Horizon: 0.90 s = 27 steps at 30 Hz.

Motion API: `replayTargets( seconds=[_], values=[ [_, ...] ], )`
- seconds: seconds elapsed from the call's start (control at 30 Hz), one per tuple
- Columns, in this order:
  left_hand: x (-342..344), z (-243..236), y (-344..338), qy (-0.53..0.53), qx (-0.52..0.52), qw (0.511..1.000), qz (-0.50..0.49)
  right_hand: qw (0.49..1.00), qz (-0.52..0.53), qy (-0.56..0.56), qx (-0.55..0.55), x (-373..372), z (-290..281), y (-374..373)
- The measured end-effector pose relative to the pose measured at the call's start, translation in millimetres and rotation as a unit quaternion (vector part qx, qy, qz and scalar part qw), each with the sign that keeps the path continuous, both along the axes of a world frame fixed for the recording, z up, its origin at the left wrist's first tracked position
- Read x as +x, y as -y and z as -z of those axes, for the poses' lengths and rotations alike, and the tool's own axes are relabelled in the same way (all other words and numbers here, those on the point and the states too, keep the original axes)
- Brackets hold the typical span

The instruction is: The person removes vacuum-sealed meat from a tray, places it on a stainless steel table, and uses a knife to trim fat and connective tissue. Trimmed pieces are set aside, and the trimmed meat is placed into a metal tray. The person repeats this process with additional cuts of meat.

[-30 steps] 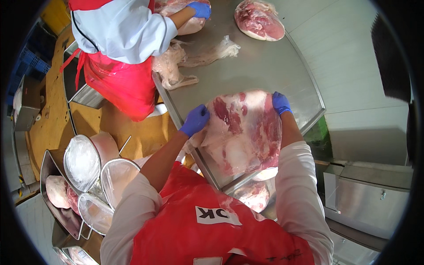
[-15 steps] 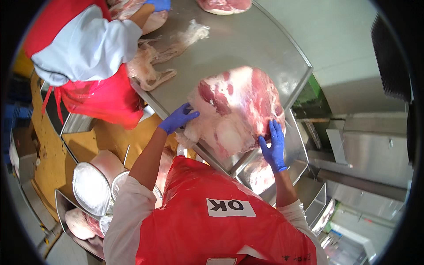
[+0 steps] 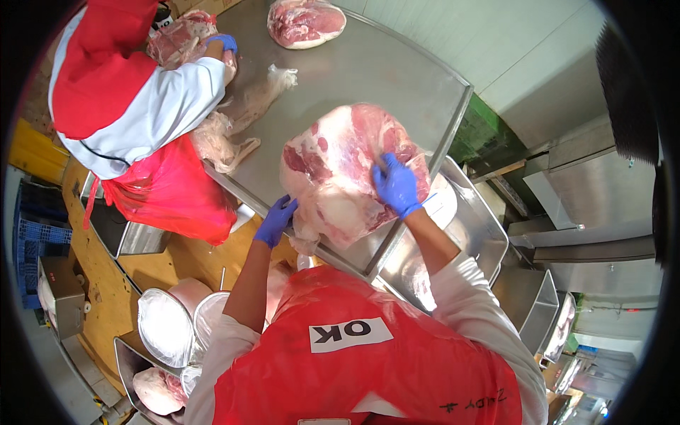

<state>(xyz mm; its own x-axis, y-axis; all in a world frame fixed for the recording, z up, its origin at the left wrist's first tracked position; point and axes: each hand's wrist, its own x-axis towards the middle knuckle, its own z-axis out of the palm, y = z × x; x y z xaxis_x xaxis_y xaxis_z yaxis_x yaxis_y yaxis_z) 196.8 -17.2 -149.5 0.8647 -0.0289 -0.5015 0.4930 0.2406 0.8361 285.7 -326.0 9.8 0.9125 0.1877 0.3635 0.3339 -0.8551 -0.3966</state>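
Note:
A large cut of raw meat point(image 3: 354, 152), wrapped in a clear plastic bag point(image 3: 305, 230), rests on the near end of the steel table point(image 3: 340, 78). Its upper side is pink-red with white fat. My right hand point(image 3: 397, 185), in a blue glove, lies open on top of the meat towards its right side. At the bag's left edge is my left hand point(image 3: 277, 221), also blue-gloved, its fingers apart and touching the plastic.
A co-worker point(image 3: 142, 106) at the far left handles another piece of meat point(image 3: 180, 41). Loose plastic bags point(image 3: 219, 142) lie beside them. A further meat cut point(image 3: 306, 23) sits at the back. Steel bins point(image 3: 471, 219) stand at right; lined tubs point(image 3: 165, 322) are lower left.
My right hand has moved from the meat's right edge onto its top. The bag lies tighter around the meat. The whole view has shifted, and the co-worker is more upright in it.

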Motion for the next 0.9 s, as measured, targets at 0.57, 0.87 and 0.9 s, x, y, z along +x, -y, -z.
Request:
replayTargets(
  seconds=[0.57, 0.87, 0.9],
  values=[
    [-87.2, -59.9, 43.6, -0.024, 0.218, 0.971, -0.091, 0.981, 0.047, -0.164, 0.098, -53.4, 10.9, 189.7],
    [-121.7, -106.8, 65.1, -0.009, 0.214, 0.976, -0.039, 0.967, -0.218, -0.022, 0.128, -143.1, -11.6, 105.5],
    [-120.3, -117.6, 77.4, -0.009, 0.213, 0.977, -0.017, 0.957, -0.250, 0.013, 0.145, -147.1, -15.0, 106.2]
  ],
)
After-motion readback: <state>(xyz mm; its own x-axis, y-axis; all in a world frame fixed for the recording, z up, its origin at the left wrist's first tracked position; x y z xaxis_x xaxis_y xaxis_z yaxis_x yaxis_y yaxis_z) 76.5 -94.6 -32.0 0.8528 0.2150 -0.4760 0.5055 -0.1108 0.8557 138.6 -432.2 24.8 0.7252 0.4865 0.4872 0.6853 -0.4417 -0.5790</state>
